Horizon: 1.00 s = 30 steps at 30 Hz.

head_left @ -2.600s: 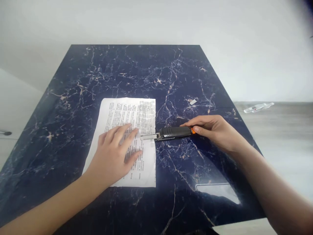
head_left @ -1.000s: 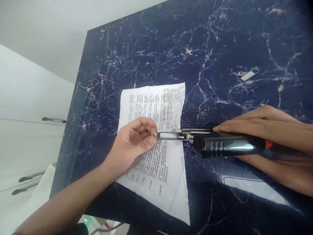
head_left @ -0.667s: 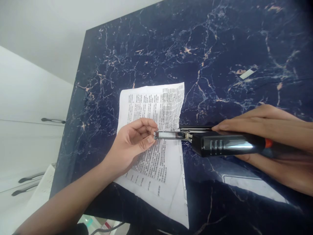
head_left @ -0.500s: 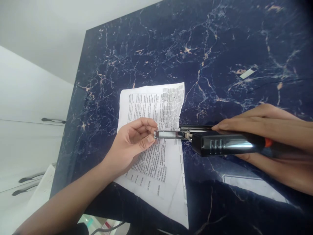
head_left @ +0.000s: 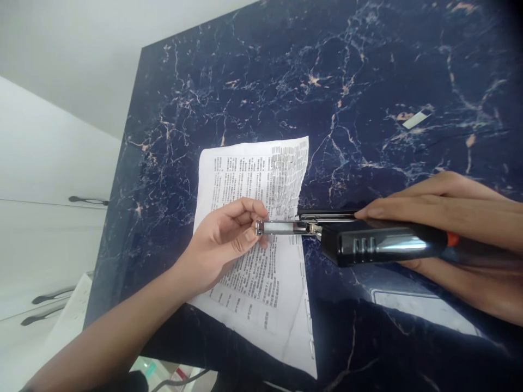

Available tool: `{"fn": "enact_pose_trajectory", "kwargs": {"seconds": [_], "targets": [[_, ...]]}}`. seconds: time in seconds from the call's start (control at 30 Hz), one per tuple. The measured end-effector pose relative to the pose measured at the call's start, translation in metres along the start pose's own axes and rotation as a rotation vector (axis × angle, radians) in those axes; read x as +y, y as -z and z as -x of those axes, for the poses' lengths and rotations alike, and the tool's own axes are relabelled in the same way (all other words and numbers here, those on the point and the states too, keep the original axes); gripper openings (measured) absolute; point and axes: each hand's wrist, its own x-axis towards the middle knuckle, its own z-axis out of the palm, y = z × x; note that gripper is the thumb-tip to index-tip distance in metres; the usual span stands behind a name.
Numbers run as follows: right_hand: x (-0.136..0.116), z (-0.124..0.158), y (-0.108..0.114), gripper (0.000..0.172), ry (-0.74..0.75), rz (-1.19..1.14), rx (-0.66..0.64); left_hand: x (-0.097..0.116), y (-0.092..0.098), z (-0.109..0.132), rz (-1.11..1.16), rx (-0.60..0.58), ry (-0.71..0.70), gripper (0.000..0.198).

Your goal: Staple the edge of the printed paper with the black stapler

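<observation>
My right hand (head_left: pixel 441 204) is wrapped round a black stapler (head_left: pixel 388 245) with a small orange mark, which lies on its side, spread apart. From its front sticks out a narrow metal staple channel (head_left: pixel 280 227) with a pale strip inside. The fingertips of my left hand (head_left: pixel 216 239) pinch the far end of that channel. Under the left hand and the channel is a sheet of printed paper (head_left: pixel 281 337), with staples along its right edge and a crinkled upper right part. Part of the right hand is hidden behind the stapler.
A small pale strip, perhaps staples (head_left: pixel 415 119), lies at the upper right of the dark blue marbled table (head_left: pixel 229 103). White cabinets with dark handles (head_left: pixel 87 200) stand to the left. A cable (head_left: pixel 180 381) and some items show below the near edge.
Very little differs. My left fingers have shifted slightly, and a fingertip now shows below the metal channel. The stapler's front has sunk a touch lower in view.
</observation>
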Motion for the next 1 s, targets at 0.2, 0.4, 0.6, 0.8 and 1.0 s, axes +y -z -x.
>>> {"fn": "enact_pose_trajectory", "kwargs": {"seconds": [0.2, 0.4, 0.6, 0.8, 1.0], "targets": [[-0.0002, 0.0001, 0.0006, 0.026, 0.022, -0.016, 0.005, 0.0008, -0.0013, 0.0001, 0.020, -0.009, -0.018, 0.014], [-0.0012, 0.0014, -0.0004, 0.025, -0.001, 0.002, -0.021, -0.0001, -0.0021, -0.0009, 0.059, -0.033, -0.051, 0.013], [0.0012, 0.0002, -0.0014, 0.025, 0.069, 0.033, -0.041, -0.0012, -0.0009, 0.0003, 0.068, -0.029, -0.090, 0.016], [0.0008, -0.0027, -0.0027, 0.026, 0.114, 0.056, -0.054, -0.0032, 0.0028, 0.0016, 0.007, 0.005, -0.188, 0.017], [0.0031, 0.0019, -0.0007, 0.033, -0.058, -0.034, -0.119, -0.0070, 0.0045, -0.0005, -0.164, 0.063, -0.375, 0.020]]}}
